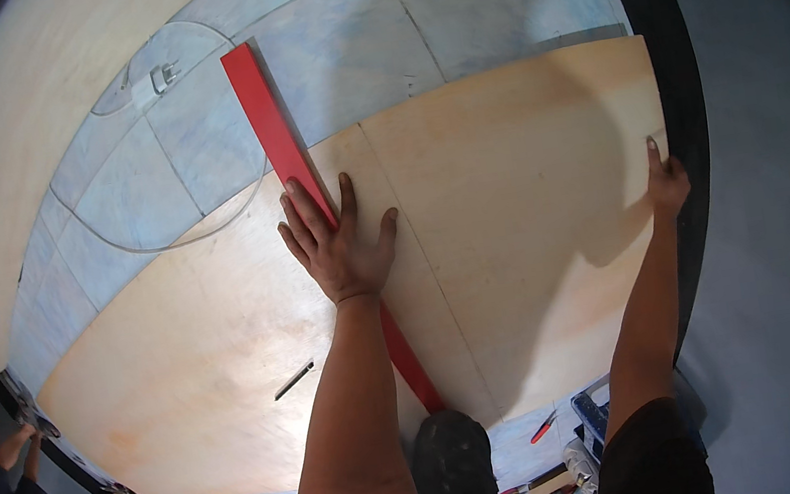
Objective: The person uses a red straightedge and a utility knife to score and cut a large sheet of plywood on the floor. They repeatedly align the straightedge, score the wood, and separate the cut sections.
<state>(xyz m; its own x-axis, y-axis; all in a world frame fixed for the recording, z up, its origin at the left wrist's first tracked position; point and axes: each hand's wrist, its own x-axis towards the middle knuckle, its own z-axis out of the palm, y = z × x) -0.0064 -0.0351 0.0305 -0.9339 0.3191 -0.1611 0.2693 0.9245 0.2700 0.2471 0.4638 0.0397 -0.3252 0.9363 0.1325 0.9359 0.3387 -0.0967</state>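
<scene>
Left hand is flat on the long red straightedge, fingers spread apart, pinning it down on the big pale plywood sheet. The straightedge runs from past the fingertips back under the palm toward the wrist. Right hand is off at the sheet's far right edge, fingers together, hooked over it. A dark pencil lies on the sheet, left of the left forearm.

A pale marbled table carries a large plywood sheet; a long red straightedge and a pencil lie on the sheet.
</scene>
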